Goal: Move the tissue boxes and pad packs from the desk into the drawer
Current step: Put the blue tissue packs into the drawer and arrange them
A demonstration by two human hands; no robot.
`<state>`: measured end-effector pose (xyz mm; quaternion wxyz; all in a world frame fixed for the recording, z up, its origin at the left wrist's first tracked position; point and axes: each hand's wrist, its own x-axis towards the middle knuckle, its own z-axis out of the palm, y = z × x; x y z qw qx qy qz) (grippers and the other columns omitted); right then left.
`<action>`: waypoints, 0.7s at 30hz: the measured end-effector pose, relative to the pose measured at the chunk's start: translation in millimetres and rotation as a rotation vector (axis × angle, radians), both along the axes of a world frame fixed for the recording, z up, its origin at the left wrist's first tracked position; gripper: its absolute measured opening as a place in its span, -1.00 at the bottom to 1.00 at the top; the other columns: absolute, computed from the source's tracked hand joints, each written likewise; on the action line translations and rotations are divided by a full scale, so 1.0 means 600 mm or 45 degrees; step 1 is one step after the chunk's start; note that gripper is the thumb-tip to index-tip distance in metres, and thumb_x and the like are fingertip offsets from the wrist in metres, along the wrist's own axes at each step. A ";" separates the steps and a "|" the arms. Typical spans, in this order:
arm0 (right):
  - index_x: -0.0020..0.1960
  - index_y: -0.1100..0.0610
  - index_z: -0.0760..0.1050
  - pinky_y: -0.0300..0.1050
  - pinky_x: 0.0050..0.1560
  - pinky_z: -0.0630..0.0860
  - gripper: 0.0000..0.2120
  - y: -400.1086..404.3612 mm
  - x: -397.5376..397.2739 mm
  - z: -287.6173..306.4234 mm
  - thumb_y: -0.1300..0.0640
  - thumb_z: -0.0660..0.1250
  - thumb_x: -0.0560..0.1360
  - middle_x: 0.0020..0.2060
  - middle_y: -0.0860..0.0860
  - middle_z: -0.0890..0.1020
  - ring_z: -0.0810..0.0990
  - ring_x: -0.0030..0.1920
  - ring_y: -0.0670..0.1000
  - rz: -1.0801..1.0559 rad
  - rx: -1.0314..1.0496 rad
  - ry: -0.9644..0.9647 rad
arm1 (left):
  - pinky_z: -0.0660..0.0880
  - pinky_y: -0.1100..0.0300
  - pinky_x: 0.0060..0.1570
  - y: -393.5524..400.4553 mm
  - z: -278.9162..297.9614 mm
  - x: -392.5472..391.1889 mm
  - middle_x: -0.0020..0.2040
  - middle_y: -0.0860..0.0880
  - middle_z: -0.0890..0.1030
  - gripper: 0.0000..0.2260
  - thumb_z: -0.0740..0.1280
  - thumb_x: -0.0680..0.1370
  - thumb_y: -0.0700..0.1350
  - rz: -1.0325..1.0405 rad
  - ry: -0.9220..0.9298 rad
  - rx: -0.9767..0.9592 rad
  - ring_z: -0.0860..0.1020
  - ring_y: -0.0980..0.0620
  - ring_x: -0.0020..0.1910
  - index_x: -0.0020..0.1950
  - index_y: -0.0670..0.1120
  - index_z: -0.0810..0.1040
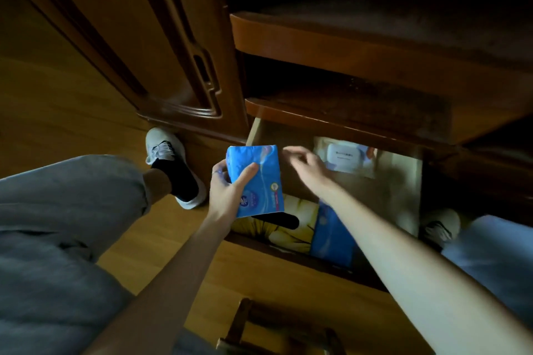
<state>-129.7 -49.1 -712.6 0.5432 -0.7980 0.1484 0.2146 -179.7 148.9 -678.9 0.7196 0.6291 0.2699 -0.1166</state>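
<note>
My left hand [227, 190] grips a blue pad pack [256, 179], held upright over the left end of the open drawer [302, 256]. My right hand [305, 166] hovers inside the drawer just right of the pack, fingers loosely curled and holding nothing. In the drawer lie a yellow flower-print tissue box [291, 228] with a dark slot, a second blue pad pack [331, 236] partly under my right forearm, and a wet-wipe pack with a white lid [346, 155] at the back.
Wooden desk shelves [346, 46] overhang the drawer. A cabinet door [129, 37] stands to the left. My legs in grey trousers and pale shoes [173, 164] flank the drawer on the wooden floor. A chair's wooden frame [259, 326] is at the bottom.
</note>
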 end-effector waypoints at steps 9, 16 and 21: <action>0.19 -0.22 0.55 -0.01 0.11 0.62 -0.41 -0.251 -0.129 0.128 -0.13 0.68 0.22 0.20 -0.16 0.58 0.61 0.17 -0.01 0.098 -0.249 -0.033 | 0.49 0.36 0.00 -0.168 0.003 -0.028 0.12 0.34 0.65 -0.77 0.33 0.49 0.22 -0.973 -0.054 0.011 0.59 0.35 0.11 0.13 0.45 0.58; 0.24 -0.18 0.42 -0.06 -0.02 0.48 -0.47 -0.296 -0.177 0.082 -0.16 0.57 0.37 0.14 -0.05 0.58 0.57 0.09 0.03 0.252 -0.892 -0.115 | 0.26 -0.03 0.43 -0.171 -0.066 -0.048 0.48 -0.15 0.41 -0.44 0.27 0.62 0.15 -1.571 -0.440 1.251 0.31 -0.18 0.48 0.53 -0.13 0.36; 0.26 -0.09 0.37 0.07 0.02 0.50 -0.49 -0.280 -0.146 0.058 -0.18 0.51 0.43 0.20 0.08 0.53 0.55 0.17 0.19 0.505 -1.000 0.014 | 0.16 -0.08 0.49 -0.178 -0.076 -0.047 0.53 -0.10 0.35 -0.41 0.28 0.59 0.09 -1.756 -0.685 1.426 0.26 -0.15 0.51 0.58 -0.05 0.26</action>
